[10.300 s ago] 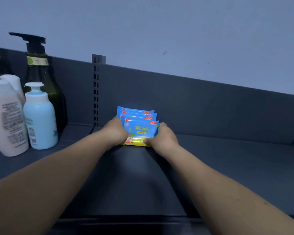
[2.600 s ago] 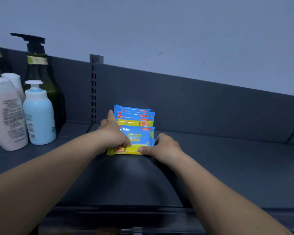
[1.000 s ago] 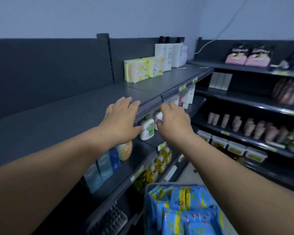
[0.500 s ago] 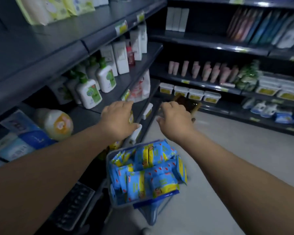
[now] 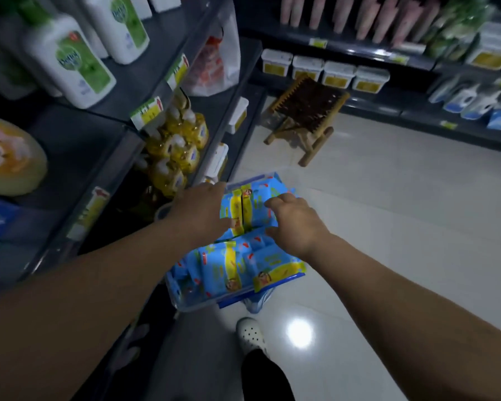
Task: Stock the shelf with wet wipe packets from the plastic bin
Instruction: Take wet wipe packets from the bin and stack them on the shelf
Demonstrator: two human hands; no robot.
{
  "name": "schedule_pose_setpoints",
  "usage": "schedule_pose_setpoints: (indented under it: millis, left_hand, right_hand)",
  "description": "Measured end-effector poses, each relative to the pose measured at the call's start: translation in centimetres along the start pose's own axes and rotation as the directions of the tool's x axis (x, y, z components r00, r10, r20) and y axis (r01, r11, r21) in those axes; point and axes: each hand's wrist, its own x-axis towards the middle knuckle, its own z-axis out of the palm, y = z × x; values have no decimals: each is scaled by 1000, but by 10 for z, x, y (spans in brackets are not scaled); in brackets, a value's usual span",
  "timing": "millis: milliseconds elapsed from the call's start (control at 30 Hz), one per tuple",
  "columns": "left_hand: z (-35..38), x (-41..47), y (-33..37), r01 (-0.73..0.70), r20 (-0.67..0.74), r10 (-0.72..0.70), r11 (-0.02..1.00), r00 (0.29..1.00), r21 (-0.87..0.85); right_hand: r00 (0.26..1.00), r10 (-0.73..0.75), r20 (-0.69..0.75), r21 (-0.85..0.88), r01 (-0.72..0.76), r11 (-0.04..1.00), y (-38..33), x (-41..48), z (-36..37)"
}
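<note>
**Hands**
- The left hand (image 5: 203,209) is held flat above the bin (image 5: 182,299). Its fingers (image 5: 217,188) are straight and slightly spread, and nothing is gripped.
- The right hand (image 5: 297,224) is bent over the packets (image 5: 235,269), with its fingers (image 5: 272,202) curled downward and the thumb set apart. Whether a packet is already pinched cannot be told.
- The packets are packed on edge in rows, directly under the fingertips and on the near side of them, and the bin is filled. A few at the near edge stand above the rim.

**Risks, as judged**
- Several packets are likely to be taken at once. The film looks slick, so the outer ones could be squeezed out of a two-handed clamp and dropped on the floor (image 5: 388,227).
- Neighbours wedged against the taken packets may be dragged up and tipped over the rim.
- The bin seems perched on a support that is mostly hidden, so a sideways pull from the fingers could tilt it.
- The shoe (image 5: 250,334) is close beneath the bin, so a knock is possible.

**Writing**
- "Dettol" is read on the white bottle (image 5: 70,59), far left of the left fingers.
- Packet print is blurred; only a yellow band and a cartoon figure are made out.
- The price tags (image 5: 146,111) are unreadable.
</note>
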Motion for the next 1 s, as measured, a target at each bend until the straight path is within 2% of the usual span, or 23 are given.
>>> schedule_pose_setpoints:
  millis: [233, 433, 533, 633, 700, 800, 933, 1000]
  left_hand:
    - [80, 10, -20, -3, 192, -4, 999, 981, 36]
    - [129, 16, -30, -16, 268, -16, 993, 963, 118]
    - [146, 15, -33, -21, 283, -34, 982, 959, 188]
    - [156, 12, -35, 1, 235, -50, 979, 971, 204]
    - [157, 13, -38, 40, 202, -74, 985, 977, 169]
    - [157, 14, -43, 63, 260, -74, 997, 963, 50]
    - [139, 11, -43, 137, 262, -92, 977, 961, -160]
    - [120, 10, -44, 178, 225, -121, 952, 967, -250]
  right_hand:
    - [987, 14, 163, -109, 4, 994, 13, 8, 75]
    - [970, 41, 240, -211, 11, 977, 22, 19, 111]
    - [977, 39, 209, -222, 9, 975, 26, 23, 126]
    - [984, 42, 171, -262, 4, 965, 28, 27, 132]
    - [986, 66, 154, -311, -15, 950, 29, 30, 132]
    - [987, 86, 136, -317, -38, 948, 30, 31, 130]
    - [993, 74, 91, -154, -60, 986, 24, 30, 115]
    - [996, 81, 46, 27, -82, 996, 18, 30, 102]
